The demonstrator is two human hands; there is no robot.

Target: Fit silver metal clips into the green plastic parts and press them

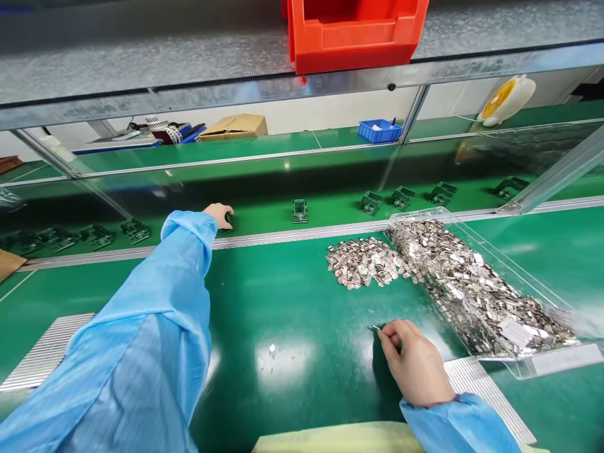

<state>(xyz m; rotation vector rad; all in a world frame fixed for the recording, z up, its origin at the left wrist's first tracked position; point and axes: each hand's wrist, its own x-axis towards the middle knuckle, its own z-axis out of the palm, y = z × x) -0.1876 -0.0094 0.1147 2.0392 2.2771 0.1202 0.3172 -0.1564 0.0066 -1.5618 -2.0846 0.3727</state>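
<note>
Worktop of smooth, glossy green [245, 289] spreads across the view, overhung by a long speckled grey shelf [189, 56]; beyond a silver metal rail [283, 236] runs a lower green lane [264, 211]. Largest of the loose items, a long clear plastic bin [526, 368] stands at the right, heaped with small flat silvery metal pieces, and a bright red plastic bin [353, 53] sits on the shelf. Two ribbed silver-grey pads [47, 349] lie apart, one at the left, the other partly under the right wrist. Near the bin's far left corner, a loose pile of silvery metal pieces [363, 261] is spread on the worktop. The left hand [219, 215], stretched over the rail, curls finger and thumb around a dark green open-frame circuit-board assembly [230, 221], mostly hidden; whether it is lifted, I cannot tell. Similar green assemblies [299, 211] sit spaced along the lane on both sides. The right hand [413, 358] hangs low over the worktop, thumb and forefinger pinched on one tiny metal piece [375, 328]. The work looks well short of finished: bin and pile remain plentiful, and the pinched piece is well apart from any assembly. Whether the others already carry pieces is too small to tell.
</note>
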